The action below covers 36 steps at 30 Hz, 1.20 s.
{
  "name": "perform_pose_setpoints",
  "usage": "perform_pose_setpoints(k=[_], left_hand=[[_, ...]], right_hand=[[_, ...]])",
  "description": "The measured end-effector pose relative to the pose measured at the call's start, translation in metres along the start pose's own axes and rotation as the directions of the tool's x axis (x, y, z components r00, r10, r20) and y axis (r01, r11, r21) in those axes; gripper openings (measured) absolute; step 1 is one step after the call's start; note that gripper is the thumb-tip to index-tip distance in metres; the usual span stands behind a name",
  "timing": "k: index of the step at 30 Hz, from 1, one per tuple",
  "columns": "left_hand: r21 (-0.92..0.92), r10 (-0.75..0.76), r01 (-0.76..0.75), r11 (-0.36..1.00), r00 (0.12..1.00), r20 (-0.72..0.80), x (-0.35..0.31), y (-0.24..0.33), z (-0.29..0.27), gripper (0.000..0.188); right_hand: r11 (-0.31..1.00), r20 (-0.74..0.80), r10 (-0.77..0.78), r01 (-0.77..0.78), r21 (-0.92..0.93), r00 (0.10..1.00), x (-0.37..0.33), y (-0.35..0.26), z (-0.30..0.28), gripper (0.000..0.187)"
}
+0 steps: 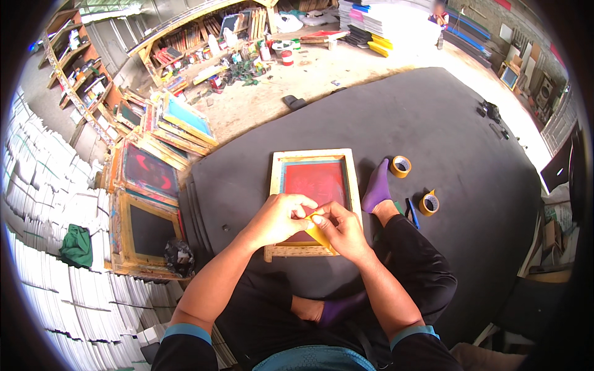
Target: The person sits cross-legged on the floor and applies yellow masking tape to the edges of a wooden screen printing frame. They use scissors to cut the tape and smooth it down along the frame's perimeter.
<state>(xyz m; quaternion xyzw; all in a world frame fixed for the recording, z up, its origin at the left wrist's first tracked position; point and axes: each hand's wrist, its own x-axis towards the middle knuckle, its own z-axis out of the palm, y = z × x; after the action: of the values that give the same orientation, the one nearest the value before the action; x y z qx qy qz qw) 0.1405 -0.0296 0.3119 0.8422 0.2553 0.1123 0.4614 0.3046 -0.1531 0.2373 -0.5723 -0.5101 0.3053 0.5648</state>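
My left hand and my right hand meet over the near part of a wooden screen-printing frame. Pinched between the fingertips of both is a strip of yellow tape, which hangs down slantwise under my right hand. The frame lies flat before me, its red mesh facing up with a bluish border along the inner edge. My hands and forearms cover part of its near side. To the right of the frame lie a roll of yellow tape and a second yellow tape roll.
A dark mat spreads under me and the frame. Beside the tape rolls lies a slim blue tool. My purple-socked foot rests close to the frame's right edge. More printing frames lean at left, near white paper stacks.
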Motion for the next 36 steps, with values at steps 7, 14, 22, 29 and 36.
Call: perform_pose_setpoints(k=[7, 14, 22, 29, 36], left_hand=[[0.091, 0.028, -0.031, 0.995, 0.999, 0.041, 0.002, 0.006, -0.013, 0.039], [0.106, 0.036, -0.027, 0.994, 0.996, -0.084, -0.003, 0.009, -0.042, 0.042], [0.078, -0.069, 0.086, 0.993, 0.976, -0.206, -0.01, 0.009, -0.071, 0.031], [0.058, -0.125, 0.141, 0.988, 0.966, -0.226, -0.01, -0.009, -0.07, 0.01], [0.013, -0.153, 0.161, 0.987, 0.955, -0.255, -0.013, -0.041, -0.062, 0.011]], right_hand=[[0.965, 0.135, 0.242, -0.253, 0.071, 0.961, -0.011, 0.003, -0.002, 0.05], [0.946, 0.227, 0.323, -0.316, -0.068, 0.919, -0.026, 0.041, -0.017, 0.037], [0.928, 0.14, 0.361, -0.369, 0.041, 0.922, -0.056, 0.094, -0.053, 0.02], [0.895, 0.066, 0.398, -0.404, 0.188, 0.915, -0.07, 0.11, -0.066, 0.014], [0.828, -0.003, 0.46, -0.428, 0.364, 0.888, -0.08, 0.129, -0.071, 0.015]])
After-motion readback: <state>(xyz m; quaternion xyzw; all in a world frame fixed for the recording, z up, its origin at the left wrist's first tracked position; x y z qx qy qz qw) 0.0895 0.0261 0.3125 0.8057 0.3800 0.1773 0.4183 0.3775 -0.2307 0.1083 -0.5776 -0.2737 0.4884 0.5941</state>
